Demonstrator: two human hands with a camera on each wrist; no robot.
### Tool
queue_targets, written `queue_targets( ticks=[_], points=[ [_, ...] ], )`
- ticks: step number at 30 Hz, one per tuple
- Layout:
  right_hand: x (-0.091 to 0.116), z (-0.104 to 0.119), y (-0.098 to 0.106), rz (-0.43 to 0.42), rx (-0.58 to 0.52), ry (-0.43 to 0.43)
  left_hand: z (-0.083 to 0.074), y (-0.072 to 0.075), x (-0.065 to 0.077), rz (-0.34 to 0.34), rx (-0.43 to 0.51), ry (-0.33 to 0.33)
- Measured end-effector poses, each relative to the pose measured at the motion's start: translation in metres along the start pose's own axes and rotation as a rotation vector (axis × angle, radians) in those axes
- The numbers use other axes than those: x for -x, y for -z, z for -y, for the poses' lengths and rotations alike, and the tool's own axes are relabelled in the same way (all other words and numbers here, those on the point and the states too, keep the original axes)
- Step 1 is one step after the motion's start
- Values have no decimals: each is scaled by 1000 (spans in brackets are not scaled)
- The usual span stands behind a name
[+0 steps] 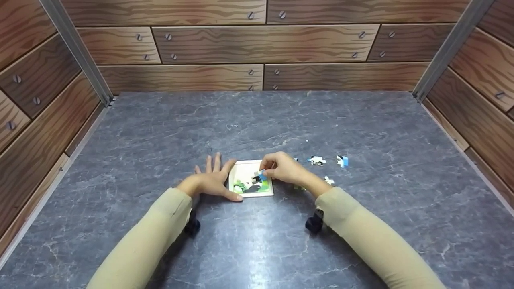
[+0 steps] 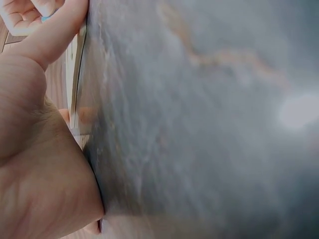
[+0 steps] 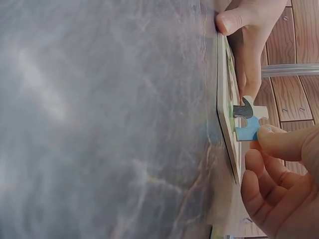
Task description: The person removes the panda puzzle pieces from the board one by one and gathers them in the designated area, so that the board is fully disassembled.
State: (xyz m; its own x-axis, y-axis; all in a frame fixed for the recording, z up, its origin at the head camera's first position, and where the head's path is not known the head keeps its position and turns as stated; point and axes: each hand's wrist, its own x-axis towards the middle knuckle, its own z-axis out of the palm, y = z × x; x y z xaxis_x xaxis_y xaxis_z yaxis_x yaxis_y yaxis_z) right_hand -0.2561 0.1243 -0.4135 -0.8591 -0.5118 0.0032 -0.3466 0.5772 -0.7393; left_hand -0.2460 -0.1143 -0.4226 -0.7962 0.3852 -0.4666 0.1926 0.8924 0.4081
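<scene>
A shallow square puzzle tray [image 1: 253, 195] with a pale rim lies on the table, partly filled with green, black and white pieces. Along its left edge my left hand [image 1: 211, 182] rests with fingers spread, the thumb on the near left corner. My right hand [image 1: 283, 168] pinches a puzzle piece [image 3: 247, 122] between thumb and finger over the tray's right side. That piece is blue, black and white, and stands tilted up at the tray in the right wrist view. The left wrist view shows my left palm and thumb beside the tray's edge.
Loose puzzle pieces lie right of the tray: a white and black one [image 1: 317, 160], a blue and white one [image 1: 342, 161] and a pale one [image 1: 329, 180]. Others are partly hidden by my right hand and forearm. Wood-patterned walls [image 1: 261, 44] enclose the grey table [image 1: 180, 124].
</scene>
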Motion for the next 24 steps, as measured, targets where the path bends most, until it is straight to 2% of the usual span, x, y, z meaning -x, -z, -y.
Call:
queue_targets(
  ticks=[9,13,15,20,24],
  points=[
    [-7,11,1,36,129,73,0,0,0,-6,-2,-7],
    [-6,11,2,27,142,105,-1,-2,-1,-4,-1,-10],
    [-4,9,3,18,80,90,-1,-2,-2,-5,1,-10],
    [3,4,8,10,-161,-8,-1,-1,-1,-3,7,0],
    [11,2,11,-3,-244,-63,-1,-1,0,1,21,4]
  ],
)
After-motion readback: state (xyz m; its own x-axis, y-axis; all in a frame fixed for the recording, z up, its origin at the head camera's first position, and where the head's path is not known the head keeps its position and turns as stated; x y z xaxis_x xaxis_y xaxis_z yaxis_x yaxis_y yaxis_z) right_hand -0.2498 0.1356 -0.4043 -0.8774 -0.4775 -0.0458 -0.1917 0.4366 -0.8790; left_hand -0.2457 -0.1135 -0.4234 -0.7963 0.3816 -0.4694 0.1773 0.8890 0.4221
